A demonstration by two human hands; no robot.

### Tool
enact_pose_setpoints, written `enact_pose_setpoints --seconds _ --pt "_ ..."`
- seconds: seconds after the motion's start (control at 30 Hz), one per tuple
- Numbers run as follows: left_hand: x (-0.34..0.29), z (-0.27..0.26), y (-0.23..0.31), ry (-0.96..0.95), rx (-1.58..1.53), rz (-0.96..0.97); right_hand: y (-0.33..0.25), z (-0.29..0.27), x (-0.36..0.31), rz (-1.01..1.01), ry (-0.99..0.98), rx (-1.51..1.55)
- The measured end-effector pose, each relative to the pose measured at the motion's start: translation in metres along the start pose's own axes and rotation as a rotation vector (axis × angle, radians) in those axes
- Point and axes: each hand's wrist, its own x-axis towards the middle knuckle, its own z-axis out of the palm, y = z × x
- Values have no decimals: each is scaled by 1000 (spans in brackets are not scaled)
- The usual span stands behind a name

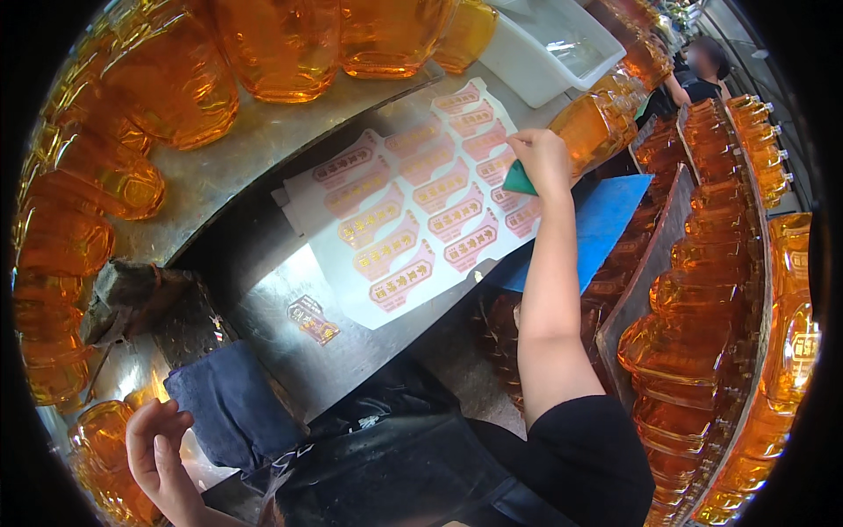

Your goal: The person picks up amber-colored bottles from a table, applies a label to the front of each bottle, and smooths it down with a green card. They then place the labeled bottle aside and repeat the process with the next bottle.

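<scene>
My right hand [546, 158] reaches over the right edge of a stack of white label sheets [356, 299]. Its fingers are closed, and a small dark green flat piece [520, 179] sticks out below them; its kind I cannot make out. Rows of pink and gold labels [402, 278] cover the top sheet. At the lower left my left hand [161, 452] is raised with loosely bent fingers, thumb apart, nothing seen in it. Beside it a folded dark blue cloth [226, 400] lies on a block. A single loose label [312, 319] lies on the metal table [263, 263].
Large bottles of amber liquid [281, 53] line the table's far and left sides. A white plastic bin [514, 61] stands at the far right, near another amber bottle [590, 130]. A blue board [606, 224] and racks of bottles [694, 351] flank my right arm. Another person [702, 75] is farther back.
</scene>
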Motion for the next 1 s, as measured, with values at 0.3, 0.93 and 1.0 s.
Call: enact_pose_setpoints --seconds 0.3,0.93,1.0 --pt "-8 -3 0 -38 1 26 7 -16 -48 80 -31 -25" --pt "-38 -21 -20 258 23 -84 -94 -60 -130 -175 -52 318" --pt "-47 -30 -36 373 109 -83 -145 -36 -149 -367 -326 448"
